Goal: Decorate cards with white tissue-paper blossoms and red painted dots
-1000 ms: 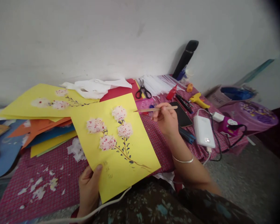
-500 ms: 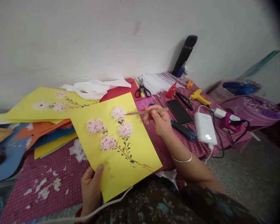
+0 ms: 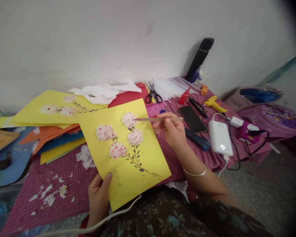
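Note:
My left hand (image 3: 98, 194) grips the lower left edge of a yellow sheet of card (image 3: 148, 158), thumb on top and fingers behind it. On the card are several fluffy white flowers with red specks, plus a painted brown stem and dark leaves. My right hand (image 3: 171, 130) is closed around a thin paintbrush (image 3: 153, 119). The brush's tip lies at the topmost flower (image 3: 129, 119); whether it touches cannot be told. Just beyond my right hand is a pink paint palette (image 3: 154, 110).
Behind the card lies a second flowered yellow sheet (image 3: 32, 110). Scissors (image 3: 153, 95), a red tube (image 3: 184, 96), a phone (image 3: 192, 119), a yellow glue gun (image 3: 215, 104) and a white power bank (image 3: 220, 138) lie to the right. Paper scraps (image 3: 49, 199) dot the checked cloth.
The whole view has shifted slightly, so things appear a little further right. The brush tip has moved slightly on the topmost flower. Both hands keep their holds.

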A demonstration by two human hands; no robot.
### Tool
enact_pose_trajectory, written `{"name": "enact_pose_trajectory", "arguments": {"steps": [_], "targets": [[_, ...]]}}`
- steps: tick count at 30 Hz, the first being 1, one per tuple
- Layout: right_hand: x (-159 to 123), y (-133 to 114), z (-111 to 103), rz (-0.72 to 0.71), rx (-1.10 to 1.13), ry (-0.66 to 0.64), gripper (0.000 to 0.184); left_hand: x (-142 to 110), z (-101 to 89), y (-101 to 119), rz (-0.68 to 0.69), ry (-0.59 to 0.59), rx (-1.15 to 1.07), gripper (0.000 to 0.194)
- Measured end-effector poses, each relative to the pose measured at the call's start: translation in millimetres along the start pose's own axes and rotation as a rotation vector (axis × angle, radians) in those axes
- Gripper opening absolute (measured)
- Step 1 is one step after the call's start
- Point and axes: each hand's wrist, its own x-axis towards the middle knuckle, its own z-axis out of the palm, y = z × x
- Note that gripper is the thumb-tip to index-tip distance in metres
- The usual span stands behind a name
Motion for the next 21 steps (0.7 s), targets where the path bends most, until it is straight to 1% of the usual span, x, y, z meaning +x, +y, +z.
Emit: {"name": "enact_pose_trajectory", "arguments": {"steps": [6,9,11,16,21], "targets": [[2.0,-1.2,-0.1,0.038,-0.035,0.051,0.021,-0.1,1.2,0.6,-0.007,0.011,0.006,0.044],[2.3,-1.4,1.1,0.023,-0.022,0.076,0.022,-1.6,2.8,2.0,-0.022,0.02,0.019,0.046],[1.9,-0.9,1.4,0.022,-0.027,0.071,0.024,-2.2,3.2,2.8,-0.032,0.025,0.027,0.047],[0.2,0.3,1.1,0.035,-0.081,-0.022,0.025,-1.1,-0.2,1.3,-0.008,0.01,0.061,0.046],[0.4,-1.8,1.4,0.013,-0.048,0.012,0.022,0.6,-3.1,-1.0,-0.007,-0.008,0.033,0.046]]}}
